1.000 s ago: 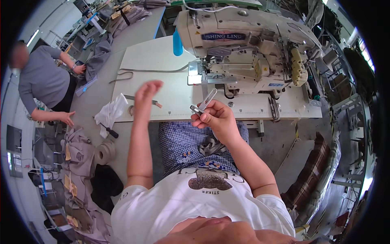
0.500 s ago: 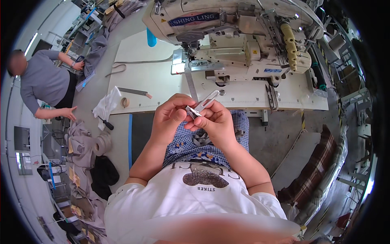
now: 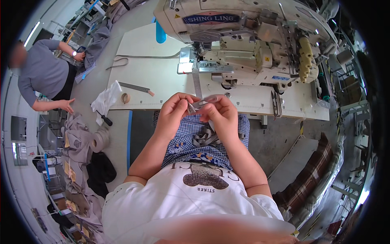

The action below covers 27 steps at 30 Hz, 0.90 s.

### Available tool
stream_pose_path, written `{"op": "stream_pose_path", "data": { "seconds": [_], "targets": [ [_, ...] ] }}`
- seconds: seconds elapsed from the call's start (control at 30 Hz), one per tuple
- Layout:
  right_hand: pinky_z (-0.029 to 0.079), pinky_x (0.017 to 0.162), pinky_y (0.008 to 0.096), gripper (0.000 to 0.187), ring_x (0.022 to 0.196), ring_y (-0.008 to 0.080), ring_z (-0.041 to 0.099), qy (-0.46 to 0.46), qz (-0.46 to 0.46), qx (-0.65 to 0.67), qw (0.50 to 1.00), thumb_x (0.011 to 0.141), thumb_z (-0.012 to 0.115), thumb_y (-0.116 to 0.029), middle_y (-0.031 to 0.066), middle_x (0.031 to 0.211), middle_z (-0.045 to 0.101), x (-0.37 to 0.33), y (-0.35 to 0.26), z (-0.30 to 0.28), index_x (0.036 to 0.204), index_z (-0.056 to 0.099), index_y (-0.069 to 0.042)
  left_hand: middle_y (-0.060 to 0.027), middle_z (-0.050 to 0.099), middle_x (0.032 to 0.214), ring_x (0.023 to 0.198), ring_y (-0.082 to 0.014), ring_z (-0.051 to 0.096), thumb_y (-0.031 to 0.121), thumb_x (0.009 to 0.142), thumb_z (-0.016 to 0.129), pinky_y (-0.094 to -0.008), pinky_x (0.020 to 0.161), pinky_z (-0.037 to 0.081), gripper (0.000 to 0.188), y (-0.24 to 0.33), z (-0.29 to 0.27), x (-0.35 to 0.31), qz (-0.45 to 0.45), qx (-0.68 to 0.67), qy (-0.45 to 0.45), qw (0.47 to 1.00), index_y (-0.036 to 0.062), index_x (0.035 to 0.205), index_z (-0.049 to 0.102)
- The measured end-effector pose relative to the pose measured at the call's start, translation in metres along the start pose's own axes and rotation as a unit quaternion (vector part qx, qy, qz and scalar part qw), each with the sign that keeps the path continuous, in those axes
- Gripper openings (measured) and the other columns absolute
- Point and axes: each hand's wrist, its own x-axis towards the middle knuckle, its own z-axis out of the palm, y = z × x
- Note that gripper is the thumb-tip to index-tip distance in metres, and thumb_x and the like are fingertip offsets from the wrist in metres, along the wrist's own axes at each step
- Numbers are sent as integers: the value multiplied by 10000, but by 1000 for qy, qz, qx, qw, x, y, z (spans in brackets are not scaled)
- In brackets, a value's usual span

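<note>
Left hand (image 3: 171, 113), right hand (image 3: 224, 116): fingers pinched on small silver metal tool (image 3: 200, 105) near front edge of white worktop (image 3: 162, 77); loosened pinch could drop tool.

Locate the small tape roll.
In the head view, the small tape roll is on the tabletop left of the left hand, right of the white cloth.

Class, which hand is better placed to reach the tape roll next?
Probably the left hand: the tape roll lies to its left, farther from the right hand. Both hold a metal part, though.
</note>
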Motion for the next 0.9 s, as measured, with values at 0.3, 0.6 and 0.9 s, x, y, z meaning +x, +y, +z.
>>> {"op": "stream_pose_path", "data": {
  "seconds": [0.3, 0.6, 0.9],
  "targets": [
    [484, 508, 215, 226, 571, 123, 657, 92, 23, -161, 982, 1009, 554, -142, 111, 745, 711, 28, 12, -6, 930, 655, 44, -82, 632, 1102, 943, -141, 662, 56, 982, 595, -270, 846, 552, 333, -26, -14, 29, 64, 84, -7, 994, 19, 1306, 530],
    [472, 497, 228, 351, 563, 144, 657, 90, 35, -134, 986, 1051, 471, -227, 127, 739, 708, 48, 9, -17, 981, 663, 59, -60, 625, 1131, 992, -97, 610, 12, 901, 699, -236, 871, 513, 510, -28, -21, 49, 77, 180, -9, 981, 8, 1379, 524],
    [451, 511, 243, 361, 531, 144, 612, 117, 32, -155, 980, 1046, 491, -264, 116, 695, 680, 56, 11, -19, 941, 667, 34, -38, 630, 1088, 962, -68, 580, 38, 912, 697, -222, 858, 488, 501, -30, -28, 56, 68, 153, -5, 986, -12, 1381, 530]
  ]
}}
